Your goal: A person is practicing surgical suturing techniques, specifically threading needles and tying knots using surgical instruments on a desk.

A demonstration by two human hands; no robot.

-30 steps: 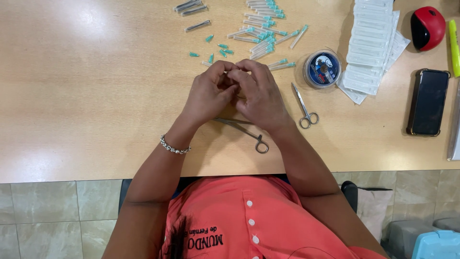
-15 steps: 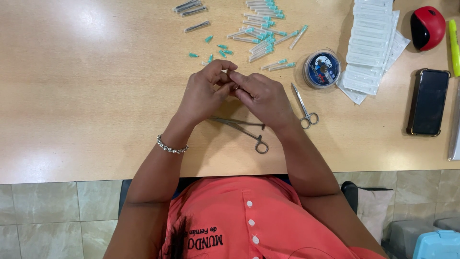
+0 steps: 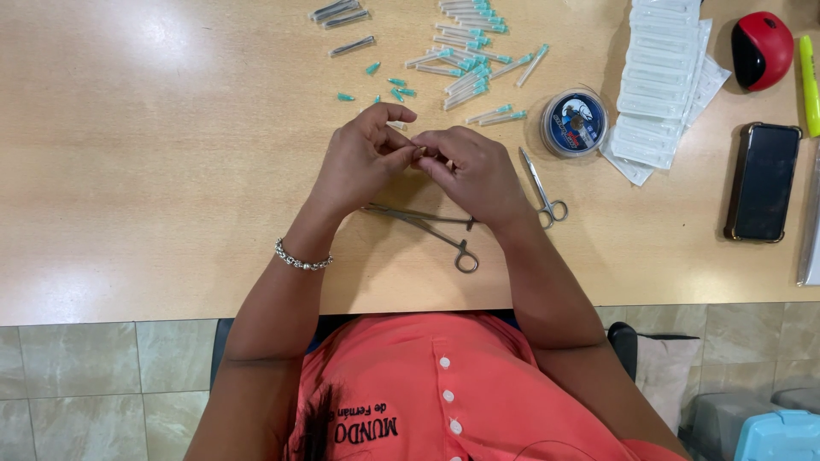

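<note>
The left hand [image 3: 359, 162] and the right hand [image 3: 474, 171] are meeting fingertip to fingertip above the wooden table [image 3: 154, 171], both pinching closed on something very small between them; it is too tiny to make out, though it may be a fine needle or a bit of thread. The left thumb and forefinger are curling in from above, while the right fingers are pressing in from the other side, so the two grips are touching.

Just under the wrists a pair of metal forceps [image 3: 427, 226] is lying flat on the table, handles pointing toward the person. Beside the right hand a second scissor-handled tool [image 3: 543, 188] is resting, its rings nearest the table edge. A round spool of thread [image 3: 575, 124] is sitting just beyond it. Farther out, a scatter of teal-capped needles [image 3: 465, 64] is spreading across the table, with a stack of white sealed packets [image 3: 662, 77] to its right. A dark phone [image 3: 763, 181] and a red and black computer mouse [image 3: 762, 49] are lying well apart at the far right.
</note>
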